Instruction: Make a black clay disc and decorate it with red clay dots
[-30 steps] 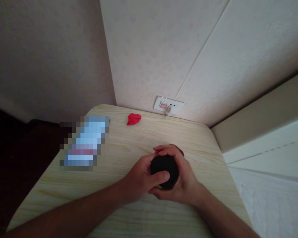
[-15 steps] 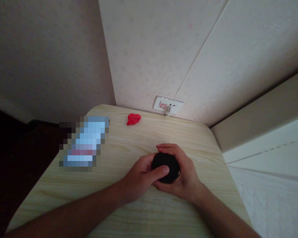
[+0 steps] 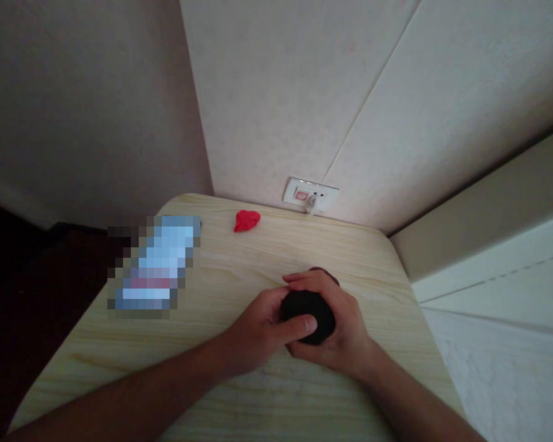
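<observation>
Clasped between left grip (image 3: 258, 337) and right grip (image 3: 350, 325), over the near middle of the bench (image 3: 382, 270), a black round object (image 3: 299, 305), dark face turned upward. Right grip closed about the far and right sides, fingers arched over the far edge; left grip pinching from the left, thumb laid across the face, remaining fingers mostly hidden. Likely a hold for steadiness: right palm as cradle, left thumb as press from above. Impossible to tell from this angle whether resting on the bench or raised off it. Just beyond the right grip's knuckles, a curved reddish-brown edge (image 3: 326, 275), perhaps part of the same object, perhaps separate.

Toward the far side, left of middle and well apart from both grips, a crumpled red piece (image 3: 247, 221), probably there to leave working room. Along the left edge, a phone-like slab (image 3: 163, 261), perhaps so placed for easy viewing. On the wall (image 3: 258, 92) past the far edge, a socket plate (image 3: 311, 189) with a clear plug (image 3: 310, 204).

As for writing, nothing legible: slab masked by coarse pixel blocks; black face without visible logo; reddish square mark (image 3: 301, 195) on the socket plate too small to read.
</observation>
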{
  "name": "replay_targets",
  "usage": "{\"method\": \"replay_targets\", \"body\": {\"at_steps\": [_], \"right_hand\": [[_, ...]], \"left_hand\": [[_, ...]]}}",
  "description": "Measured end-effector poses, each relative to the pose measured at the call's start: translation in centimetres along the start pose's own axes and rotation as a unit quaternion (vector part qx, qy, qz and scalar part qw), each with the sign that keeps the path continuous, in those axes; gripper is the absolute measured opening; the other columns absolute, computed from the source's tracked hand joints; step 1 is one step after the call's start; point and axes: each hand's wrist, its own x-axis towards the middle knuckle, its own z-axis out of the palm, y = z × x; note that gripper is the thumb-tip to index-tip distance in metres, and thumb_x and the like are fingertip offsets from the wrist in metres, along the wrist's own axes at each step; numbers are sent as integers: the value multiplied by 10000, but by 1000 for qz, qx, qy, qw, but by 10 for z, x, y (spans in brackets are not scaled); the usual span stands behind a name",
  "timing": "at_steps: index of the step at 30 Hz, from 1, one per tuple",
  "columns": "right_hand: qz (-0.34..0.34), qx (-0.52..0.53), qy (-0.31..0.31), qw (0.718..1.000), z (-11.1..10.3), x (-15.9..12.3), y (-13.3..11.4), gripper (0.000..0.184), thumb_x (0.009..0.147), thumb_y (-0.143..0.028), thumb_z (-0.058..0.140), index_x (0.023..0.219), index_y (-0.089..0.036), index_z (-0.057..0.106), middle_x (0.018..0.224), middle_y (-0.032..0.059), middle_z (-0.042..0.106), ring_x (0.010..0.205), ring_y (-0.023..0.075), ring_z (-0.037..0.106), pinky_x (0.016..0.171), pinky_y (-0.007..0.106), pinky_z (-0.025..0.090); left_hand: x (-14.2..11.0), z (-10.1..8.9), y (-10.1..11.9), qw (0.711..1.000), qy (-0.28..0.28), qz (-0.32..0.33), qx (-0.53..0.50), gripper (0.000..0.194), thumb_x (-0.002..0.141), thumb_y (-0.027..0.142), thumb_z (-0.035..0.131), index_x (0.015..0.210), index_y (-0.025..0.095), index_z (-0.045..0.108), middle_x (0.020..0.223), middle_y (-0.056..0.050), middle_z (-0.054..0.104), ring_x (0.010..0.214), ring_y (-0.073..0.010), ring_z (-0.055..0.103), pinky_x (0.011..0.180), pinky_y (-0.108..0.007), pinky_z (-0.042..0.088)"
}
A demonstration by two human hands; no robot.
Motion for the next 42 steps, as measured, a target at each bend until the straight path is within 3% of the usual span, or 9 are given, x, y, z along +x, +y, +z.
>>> {"method": "replay_targets", "body": {"at_steps": [5, 9, 14, 19, 23, 28, 33, 38, 42], "right_hand": [[19, -3, -30, 999, -1, 1, 3, 735, 664, -273, 888, 1313, -249, 542, 1315, 111, 643, 1215, 283, 612, 1019, 424, 509], [25, 10, -40, 999, -2, 1, 3, 706, 644, -249, 883, 1267, -264, 550, 1336, 102, 630, 1226, 280, 612, 1014, 418, 514], [-3, -8, -56, 998, 1, -1, 2, 743, 683, -253, 851, 1344, -254, 511, 1370, 129, 622, 1261, 303, 605, 1042, 452, 511], [-27, -22, -11, 999, 5, -1, 3, 629, 702, -243, 822, 1268, -259, 548, 1255, 120, 673, 1127, 297, 666, 939, 453, 563], [-25, -32, 10, 999, 6, -2, 4, 619, 710, -250, 825, 1263, -259, 547, 1213, 112, 686, 1104, 295, 664, 934, 456, 560], [-18, -33, -24, 999, 3, -2, 4, 794, 696, -274, 849, 1402, -232, 489, 1361, 140, 622, 1248, 308, 604, 1052, 462, 511], [-31, -25, -52, 998, 2, -2, 5, 649, 732, -287, 828, 1312, -242, 541, 1341, 135, 630, 1235, 307, 616, 1024, 457, 530], [-20, -22, -76, 997, 5, -4, 5, 809, 708, -319, 835, 1413, -245, 444, 1394, 152, 590, 1294, 334, 583, 1061, 492, 511], [-25, -7, -78, 997, 5, -3, 6, 734, 696, -294, 842, 1344, -256, 499, 1365, 131, 615, 1252, 312, 609, 1040, 461, 515]], "left_hand": [[0, -3, -1, 998, 25, 35, 50, 260, 805, 320, 743, 915, 119, 621, 775, 16, 547, 718, -132, 485, 636, -248, 414], [-2, -5, -1, 996, 6, 54, 73, 218, 813, 270, 715, 949, 125, 626, 785, 19, 555, 719, -130, 489, 632, -240, 416], [-5, -3, 1, 997, 2, 53, 54, 201, 788, 263, 737, 908, 130, 646, 792, 9, 591, 733, -140, 526, 639, -245, 435], [-3, 3, 3, 1000, 2, 13, -28, 329, 738, 295, 837, 991, 144, 692, 864, -5, 673, 818, -163, 604, 714, -254, 483], [-1, 4, 1, 999, 33, -6, -28, 353, 723, 318, 867, 976, 135, 701, 868, -12, 697, 824, -169, 625, 738, -263, 504], [-2, 1, 0, 999, 28, 38, 6, 343, 770, 292, 828, 1049, 143, 697, 936, -25, 727, 873, -192, 658, 765, -285, 530], [-4, 2, -1, 999, 27, 32, 33, 348, 752, 273, 836, 1057, 150, 723, 980, -44, 755, 942, -232, 688, 822, -330, 547], [-2, 5, 1, 999, 12, 33, 9, 428, 686, 265, 900, 1073, 170, 746, 1045, -52, 774, 1003, -256, 703, 861, -348, 554], [-1, 5, 1, 1000, 8, 17, -21, 372, 684, 245, 892, 1017, 166, 747, 983, -44, 769, 970, -246, 706, 853, -350, 554]]}}
